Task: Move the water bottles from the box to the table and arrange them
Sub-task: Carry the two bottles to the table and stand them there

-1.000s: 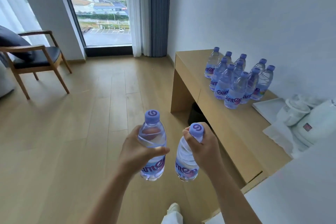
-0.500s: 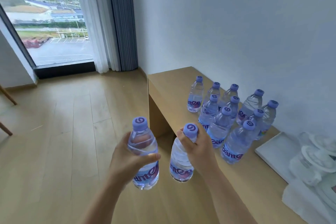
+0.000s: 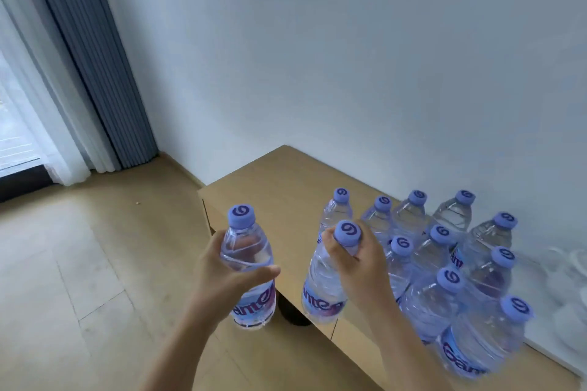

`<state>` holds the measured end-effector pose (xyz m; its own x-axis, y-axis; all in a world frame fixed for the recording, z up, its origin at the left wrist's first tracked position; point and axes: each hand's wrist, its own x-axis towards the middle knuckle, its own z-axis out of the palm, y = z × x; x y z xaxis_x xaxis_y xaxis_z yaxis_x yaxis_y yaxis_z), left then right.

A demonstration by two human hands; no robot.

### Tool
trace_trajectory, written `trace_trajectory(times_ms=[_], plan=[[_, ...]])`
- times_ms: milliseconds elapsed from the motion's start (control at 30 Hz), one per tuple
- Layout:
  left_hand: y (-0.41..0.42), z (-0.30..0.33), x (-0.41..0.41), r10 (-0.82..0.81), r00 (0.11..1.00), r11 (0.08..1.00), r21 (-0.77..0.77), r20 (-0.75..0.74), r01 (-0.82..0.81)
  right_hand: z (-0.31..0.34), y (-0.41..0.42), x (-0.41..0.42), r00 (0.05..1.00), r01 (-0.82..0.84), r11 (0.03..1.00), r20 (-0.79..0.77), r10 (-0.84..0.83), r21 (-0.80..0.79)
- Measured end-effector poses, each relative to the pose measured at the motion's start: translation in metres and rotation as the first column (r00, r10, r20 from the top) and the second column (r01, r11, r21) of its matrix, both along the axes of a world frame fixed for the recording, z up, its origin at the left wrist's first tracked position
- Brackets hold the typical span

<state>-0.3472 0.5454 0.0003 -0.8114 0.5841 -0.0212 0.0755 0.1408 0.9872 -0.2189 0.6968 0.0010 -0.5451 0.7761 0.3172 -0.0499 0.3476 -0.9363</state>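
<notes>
My left hand (image 3: 222, 279) grips a clear water bottle with a purple cap (image 3: 251, 267) around its upper body, held upright over the floor just left of the table's front edge. My right hand (image 3: 359, 267) grips a second bottle (image 3: 324, 289) at its neck, just below the cap, over the front edge of the wooden table (image 3: 270, 187). Several matching bottles (image 3: 441, 251) stand upright in rows on the table against the wall, directly right of my right hand. The box is out of view.
A white tray with white cups (image 3: 565, 311) lies on the table at the far right. A dark round object (image 3: 293, 316) sits under the table. Grey curtains (image 3: 92, 67) hang at the left by a window, with wooden floor (image 3: 79, 263) below.
The view has swung right and closer to the table. Both hands with their bottles have come nearer the standing rows; the right bottle now hangs over the table's front edge.
</notes>
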Motion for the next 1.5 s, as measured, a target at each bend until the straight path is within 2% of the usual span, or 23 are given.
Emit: trace_trajectory(times_ms=[100, 233, 333, 467, 600, 700, 767, 833, 933, 1033, 1100, 1300, 1400, 1500], plan=[[0.025, 0.007, -0.035, -0.046, 0.999, 0.999, 0.002, -0.003, 0.046, 0.027, 0.020, -0.017, 0.996, 0.067, 0.998, -0.057, -0.066, 0.001], [0.070, 0.014, -0.073, -0.116, 0.993, 0.992, 0.043, -0.031, 0.118, 0.070, 0.063, -0.033, 0.973, 0.171, 0.981, -0.173, -0.153, 0.095], [0.117, 0.023, -0.095, -0.135, 0.988, 0.987, 0.076, -0.069, 0.140, 0.101, 0.105, -0.042, 0.922, 0.296, 0.949, -0.291, -0.256, 0.104], [0.183, 0.041, -0.114, -0.122, 0.985, 0.981, 0.134, -0.126, 0.138, 0.125, 0.162, -0.047, 0.857, 0.429, 0.899, -0.356, -0.373, 0.090], [0.248, 0.049, -0.121, -0.239, 0.952, 0.961, 0.097, -0.189, 0.261, 0.121, 0.216, -0.046, 0.761, 0.576, 0.817, -0.387, -0.521, 0.031], [0.290, 0.043, -0.114, -0.366, 0.915, 0.929, -0.006, -0.168, 0.370, 0.100, 0.252, -0.046, 0.736, 0.649, 0.760, -0.272, -0.620, 0.025], [0.317, 0.033, -0.107, -0.454, 0.886, 0.891, -0.054, -0.092, 0.451, 0.081, 0.272, -0.045, 0.748, 0.662, 0.748, -0.122, -0.653, 0.052], [0.343, 0.014, -0.099, -0.562, 0.822, 0.823, -0.154, -0.088, 0.546, 0.060, 0.289, -0.041, 0.741, 0.669, 0.741, 0.025, -0.671, 0.055], [0.370, -0.013, -0.088, -0.674, 0.736, 0.726, -0.244, -0.065, 0.643, 0.033, 0.306, -0.030, 0.717, 0.666, 0.744, 0.233, -0.657, 0.052], [0.388, -0.031, -0.075, -0.777, 0.628, 0.606, -0.330, -0.049, 0.724, 0.016, 0.313, -0.018, 0.641, 0.630, 0.770, 0.493, -0.588, 0.099], [0.397, -0.039, -0.068, -0.833, 0.553, 0.525, -0.360, -0.029, 0.771, 0.008, 0.312, -0.013, 0.594, 0.602, 0.792, 0.606, -0.530, 0.103], [0.409, -0.056, -0.059, -0.914, 0.401, 0.391, -0.414, -0.067, 0.822, -0.004, 0.300, -0.014, 0.536, 0.564, 0.824, 0.732, -0.421, 0.061], [0.410, -0.058, -0.057, -0.924, 0.380, 0.361, -0.424, -0.044, 0.830, -0.002, 0.295, -0.015, 0.548, 0.570, 0.821, 0.725, -0.417, 0.041], [0.410, -0.050, -0.053, -0.919, 0.391, 0.379, -0.399, -0.054, 0.835, 0.005, 0.287, -0.016, 0.584, 0.582, 0.813, 0.700, -0.411, -0.009]])
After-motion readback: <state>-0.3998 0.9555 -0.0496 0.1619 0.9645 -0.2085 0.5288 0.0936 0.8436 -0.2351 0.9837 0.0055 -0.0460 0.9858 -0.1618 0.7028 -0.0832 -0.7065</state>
